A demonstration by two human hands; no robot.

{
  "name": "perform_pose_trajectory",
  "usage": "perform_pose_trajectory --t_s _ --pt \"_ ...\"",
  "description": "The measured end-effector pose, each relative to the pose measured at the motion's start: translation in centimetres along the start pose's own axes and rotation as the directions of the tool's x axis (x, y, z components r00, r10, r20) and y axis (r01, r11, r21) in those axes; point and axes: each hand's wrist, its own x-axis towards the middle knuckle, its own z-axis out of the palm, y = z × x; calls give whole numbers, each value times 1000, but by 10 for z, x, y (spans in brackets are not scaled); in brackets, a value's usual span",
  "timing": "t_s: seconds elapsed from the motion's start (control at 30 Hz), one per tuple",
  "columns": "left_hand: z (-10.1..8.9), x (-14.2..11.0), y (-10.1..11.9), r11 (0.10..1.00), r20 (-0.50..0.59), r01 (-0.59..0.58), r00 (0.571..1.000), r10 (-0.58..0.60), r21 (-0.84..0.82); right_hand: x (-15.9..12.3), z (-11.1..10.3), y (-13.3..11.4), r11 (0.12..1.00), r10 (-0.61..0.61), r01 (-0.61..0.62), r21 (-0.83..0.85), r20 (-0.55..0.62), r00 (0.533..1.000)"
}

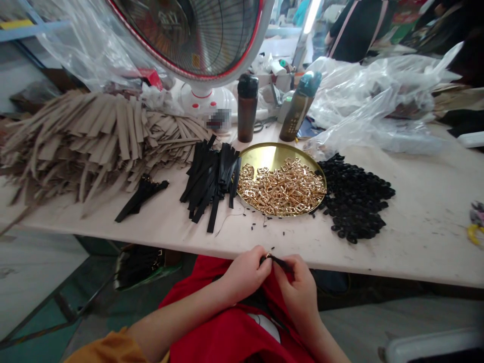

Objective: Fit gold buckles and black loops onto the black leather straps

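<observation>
Close to the table's front edge, my left hand (245, 272) and my right hand (301, 292) meet with fingers pinched together. Between them is a short black strap (280, 262) with a small gold buckle (268, 255) on it. Both hands grip this strap, and my fingers cover much of it. Beyond them stands a round gold tray (270, 151) heaped with small gold buckles (287, 187). A bundle of flat black straps (212, 176) lies left of the tray, and a heap of small black loops (355, 196) lies to its right.
Many beige strips (94, 126) are piled at the left. A few black straps with gold fittings (141, 195) lie before them. Behind are a fan (196, 40), a dark bottle (247, 108), a tilted bottle (300, 108) and plastic bags (374, 96). Another person (355, 30) is at the back.
</observation>
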Motion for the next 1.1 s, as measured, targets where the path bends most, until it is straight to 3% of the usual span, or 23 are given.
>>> perform_pose_trajectory --t_s 0.07,0.13,0.27,0.33,0.43,0.53,0.63,0.7,0.73,0.8,0.87,0.93,1.0,1.1 --pt "-3 -3 4 999 57 -11 998 13 -33 2 -2 -1 984 137 -145 108 73 988" --pt "-8 -5 8 991 143 -11 989 29 -131 5 -4 -5 910 254 -301 287 188 949" --pt "-12 1 5 966 219 20 975 39 -259 8 -3 -10 783 262 -401 475 333 906" --pt "-8 7 -1 956 234 48 972 23 -291 9 -2 -9 815 243 -369 448 314 918" --pt "1 15 -7 926 250 114 968 -22 -361 9 -3 -5 927 165 -226 299 218 962" --pt "5 19 -5 907 217 88 976 3 -411 10 -10 0 984 46 -82 160 215 976" --pt "1 22 3 936 267 41 962 58 -348 20 -31 6 998 -28 8 68 296 955" --pt "-4 25 7 958 273 52 962 28 -282 36 -55 12 995 -61 78 -67 234 970" --pt "-6 27 8 965 260 68 965 1 -254 47 -67 16 977 -94 119 -178 145 985" --pt "-7 29 8 971 230 90 973 -38 -223 70 -92 23 868 -195 172 -467 -1 981" --pt "-6 29 9 974 214 76 976 -29 -213 93 -108 28 630 -240 150 -762 -7 971" --pt "-4 27 8 976 205 51 979 -6 -213 111 -116 31 432 -249 122 -894 12 968" --pt "-3 23 7 976 201 38 980 6 -214 121 -118 31 372 -254 119 -920 22 967" --pt "-7 18 8 978 165 20 986 14 -206 124 -114 26 395 -278 148 -907 36 960"
